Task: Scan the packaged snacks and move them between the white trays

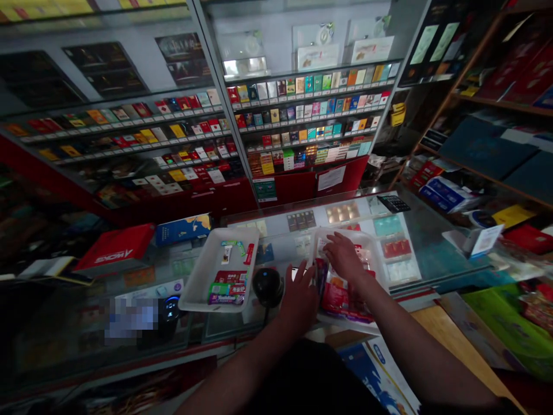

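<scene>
Tub (377,248), head view: on glass counter (436,248), packets (334,300) inside. Right hand (343,256) above them, fingers bent; pinching or not, I cannot tell. Left hand (300,297) beside the tub's left rim, fingers apart over a pale object (298,273); grip unclear. I judge packets light, soft, slippery: hold by an edge.

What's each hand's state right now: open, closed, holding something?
Left hand: beside the right-side white tray; whether it grips anything cannot be told.
Right hand: loosely open over that tray's packets, nothing visibly held.
</scene>
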Available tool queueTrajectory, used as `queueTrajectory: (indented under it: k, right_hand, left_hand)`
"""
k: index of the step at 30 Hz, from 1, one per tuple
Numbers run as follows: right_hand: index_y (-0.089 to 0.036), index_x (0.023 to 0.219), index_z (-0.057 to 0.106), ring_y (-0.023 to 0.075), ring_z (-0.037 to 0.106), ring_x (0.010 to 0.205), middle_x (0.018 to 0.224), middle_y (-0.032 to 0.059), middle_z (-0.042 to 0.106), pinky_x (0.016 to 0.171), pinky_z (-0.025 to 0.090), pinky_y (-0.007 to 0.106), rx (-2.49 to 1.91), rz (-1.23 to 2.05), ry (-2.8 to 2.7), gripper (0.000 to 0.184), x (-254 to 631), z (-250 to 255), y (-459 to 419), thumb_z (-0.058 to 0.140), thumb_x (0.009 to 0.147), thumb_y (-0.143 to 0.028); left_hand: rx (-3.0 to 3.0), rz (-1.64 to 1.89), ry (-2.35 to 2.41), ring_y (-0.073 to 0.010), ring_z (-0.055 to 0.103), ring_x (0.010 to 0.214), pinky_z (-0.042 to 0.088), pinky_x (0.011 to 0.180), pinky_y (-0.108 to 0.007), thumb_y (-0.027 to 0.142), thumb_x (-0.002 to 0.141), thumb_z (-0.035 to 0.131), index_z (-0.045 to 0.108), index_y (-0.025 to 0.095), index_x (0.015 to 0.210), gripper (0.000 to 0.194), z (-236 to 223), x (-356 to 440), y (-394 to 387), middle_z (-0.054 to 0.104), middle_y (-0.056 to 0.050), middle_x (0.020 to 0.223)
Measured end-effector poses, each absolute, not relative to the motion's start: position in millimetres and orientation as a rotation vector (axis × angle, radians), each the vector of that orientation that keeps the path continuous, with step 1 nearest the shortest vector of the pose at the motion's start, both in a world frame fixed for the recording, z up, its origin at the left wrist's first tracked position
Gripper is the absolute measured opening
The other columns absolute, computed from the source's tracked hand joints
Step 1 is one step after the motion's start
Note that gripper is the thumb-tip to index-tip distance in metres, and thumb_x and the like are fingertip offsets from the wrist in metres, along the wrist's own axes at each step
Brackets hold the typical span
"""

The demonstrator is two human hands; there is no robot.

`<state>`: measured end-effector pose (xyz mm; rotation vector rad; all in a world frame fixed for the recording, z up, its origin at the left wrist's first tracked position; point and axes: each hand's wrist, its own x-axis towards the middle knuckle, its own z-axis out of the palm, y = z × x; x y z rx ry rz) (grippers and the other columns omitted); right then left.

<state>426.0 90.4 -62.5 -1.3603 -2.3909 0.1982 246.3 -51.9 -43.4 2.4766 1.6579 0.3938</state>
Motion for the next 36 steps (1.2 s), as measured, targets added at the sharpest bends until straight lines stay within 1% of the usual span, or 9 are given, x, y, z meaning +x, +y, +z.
queueTrajectory:
  k: [6,13,19,21,23,25,28,32,36]
  right_hand:
    - [-0.021,0.094,0.078,0.0351,0.049,0.139,0.134,0.0123,0.067,0.114,0.040,0.056,-1.292,0.246,-2.296,0.019,404,-55,76,0.059,0.092,-0.020]
    - [-0.021,0.092,0.075,0.0344,0.046,0.140,0.134,0.0135,0.065,0.117,0.035,0.057,-1.173,0.344,-2.239,0.017,362,-53,53,0.059,0.094,-0.026]
    - [-0.020,0.091,0.074,0.0334,0.045,0.141,0.133,0.0132,0.066,0.119,0.035,0.056,-1.156,0.361,-2.244,0.014,315,-48,34,0.061,0.094,-0.023]
    - [-0.020,0.092,0.075,0.0335,0.046,0.140,0.133,0.0132,0.066,0.119,0.036,0.056,-1.149,0.371,-2.268,0.012,297,-46,30,0.063,0.092,-0.022]
    - [-0.021,0.092,0.075,0.0331,0.047,0.140,0.133,0.0124,0.066,0.118,0.037,0.056,-1.130,0.368,-2.291,0.012,278,-42,26,0.063,0.092,-0.021]
    - [-0.020,0.093,0.075,0.0325,0.047,0.140,0.133,0.0121,0.066,0.117,0.039,0.056,-1.096,0.354,-2.304,0.014,257,-37,22,0.062,0.092,-0.020]
    - [-0.019,0.094,0.075,0.0302,0.049,0.137,0.130,0.0133,0.067,0.118,0.039,0.055,-1.031,0.337,-2.336,0.015,222,-28,15,0.061,0.091,-0.018]
    - [-0.017,0.097,0.076,0.0270,0.052,0.135,0.123,0.0134,0.071,0.123,0.033,0.052,-0.915,0.306,-2.497,0.017,175,-25,4,0.060,0.092,-0.016]
    - [-0.012,0.099,0.077,0.0296,0.049,0.137,0.122,0.0181,0.071,0.125,0.027,0.050,-0.872,0.258,-2.702,0.018,133,-38,-7,0.061,0.091,-0.016]
  left_hand:
    - [2.377,0.553,1.748,-0.0357,0.035,0.151,0.018,0.124,-0.070,0.024,0.087,0.067,0.075,0.021,0.085,0.009,-36,223,-71,0.054,-0.012,0.152]
    - [2.232,0.620,1.947,-0.0317,0.038,0.150,0.021,0.125,-0.064,0.026,0.091,0.064,0.074,0.023,0.084,0.013,-23,167,-96,0.055,-0.008,0.151]
    - [2.185,0.643,2.081,-0.0324,0.043,0.146,0.025,0.124,-0.063,0.027,0.095,0.058,0.073,0.022,0.087,0.018,-20,103,-102,0.059,-0.009,0.147]
    - [2.181,0.583,2.134,-0.0325,0.043,0.146,0.025,0.124,-0.063,0.026,0.097,0.055,0.074,0.022,0.090,0.020,-21,75,-101,0.061,-0.010,0.145]
    - [2.151,0.486,2.212,-0.0340,0.042,0.146,0.026,0.123,-0.064,0.026,0.096,0.056,0.074,0.022,0.100,0.019,-23,44,-100,0.059,-0.011,0.146]
    - [2.086,0.327,2.311,-0.0370,0.038,0.149,0.026,0.121,-0.066,0.022,0.093,0.058,0.073,0.023,0.109,0.022,-27,12,-99,0.054,-0.012,0.152]
    - [2.039,0.044,2.367,-0.0414,0.029,0.153,0.021,0.121,-0.071,0.018,0.088,0.060,0.073,0.023,0.116,0.030,-36,-32,-99,0.049,-0.013,0.157]
    - [2.183,-0.151,2.267,-0.0423,0.023,0.155,0.017,0.122,-0.072,0.013,0.089,0.054,0.073,0.022,0.117,0.035,-53,-71,-99,0.048,-0.013,0.157]
    - [2.290,-0.181,2.118,-0.0414,0.021,0.156,0.015,0.123,-0.071,0.012,0.091,0.051,0.070,0.022,0.123,0.039,-68,-88,-94,0.050,-0.013,0.156]
